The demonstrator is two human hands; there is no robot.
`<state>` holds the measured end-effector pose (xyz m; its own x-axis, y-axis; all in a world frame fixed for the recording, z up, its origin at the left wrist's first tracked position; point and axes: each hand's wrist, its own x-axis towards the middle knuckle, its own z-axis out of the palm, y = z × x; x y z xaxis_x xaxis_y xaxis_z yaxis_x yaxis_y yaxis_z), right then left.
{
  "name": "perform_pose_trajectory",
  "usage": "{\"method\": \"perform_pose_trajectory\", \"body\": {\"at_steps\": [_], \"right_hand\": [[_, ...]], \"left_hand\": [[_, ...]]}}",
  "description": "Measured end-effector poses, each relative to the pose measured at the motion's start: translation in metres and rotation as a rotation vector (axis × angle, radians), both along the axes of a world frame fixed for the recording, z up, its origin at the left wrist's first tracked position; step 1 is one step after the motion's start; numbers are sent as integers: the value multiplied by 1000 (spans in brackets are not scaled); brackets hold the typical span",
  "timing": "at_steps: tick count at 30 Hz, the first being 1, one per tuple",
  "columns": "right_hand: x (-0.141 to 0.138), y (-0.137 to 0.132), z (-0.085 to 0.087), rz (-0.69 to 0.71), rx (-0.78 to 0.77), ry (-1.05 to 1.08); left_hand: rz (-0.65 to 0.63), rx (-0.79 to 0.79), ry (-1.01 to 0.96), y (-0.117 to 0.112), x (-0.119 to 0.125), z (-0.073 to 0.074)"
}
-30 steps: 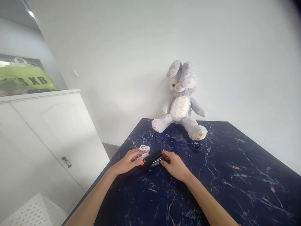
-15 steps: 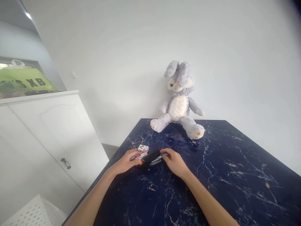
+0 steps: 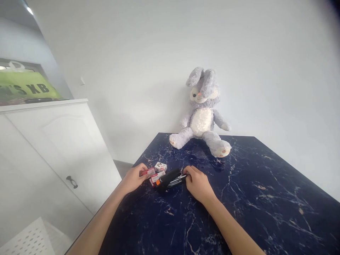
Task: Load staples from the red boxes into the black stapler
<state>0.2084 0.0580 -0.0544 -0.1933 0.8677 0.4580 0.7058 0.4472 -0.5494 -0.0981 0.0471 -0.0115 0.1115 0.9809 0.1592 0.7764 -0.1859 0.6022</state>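
Observation:
A black stapler point(image 3: 169, 178) with an orange end lies on the dark blue marble table point(image 3: 255, 198). My right hand point(image 3: 198, 183) is closed on the stapler's front end. My left hand point(image 3: 133, 178) pinches a small red and white staple box point(image 3: 148, 172) just left of the stapler. Two more small boxes sit there: one point(image 3: 160, 166) behind the stapler and one point(image 3: 156, 176) against its orange end.
A grey plush rabbit point(image 3: 202, 115) sits at the table's far edge against the white wall. A white cabinet point(image 3: 50, 148) with a dark handle stands to the left, a green bag point(image 3: 26, 88) on top. A white perforated bin point(image 3: 23, 241) is at lower left.
My left hand has drawn back to the left from the stapler's orange end, holding a small box. The right hand stays at the stapler's front.

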Motion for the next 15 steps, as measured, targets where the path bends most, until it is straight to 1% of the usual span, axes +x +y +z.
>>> {"method": "perform_pose_trajectory", "body": {"at_steps": [2,4,6,8,9,11,13,15], "right_hand": [[3,3,-1,-53,-27,110],[7,8,-4,-90,-67,256],[12,13,-6,-127,-110,393],[16,17,-8,-167,-156,491],[17,18,-8,-182,-181,522],[18,19,-8,-192,-218,549],[17,18,-7,-186,-223,545],[17,17,-5,-178,-210,548]], "left_hand": [[45,-4,-175,0,6,1],[56,-34,-404,1,12,1],[29,-92,-642,1,17,1],[-45,-166,-830,-1,21,3],[-89,-204,-893,-2,22,4],[-151,-262,-955,-5,25,5],[-148,-284,-966,-7,28,5],[-111,-271,-963,-8,30,5]]}}
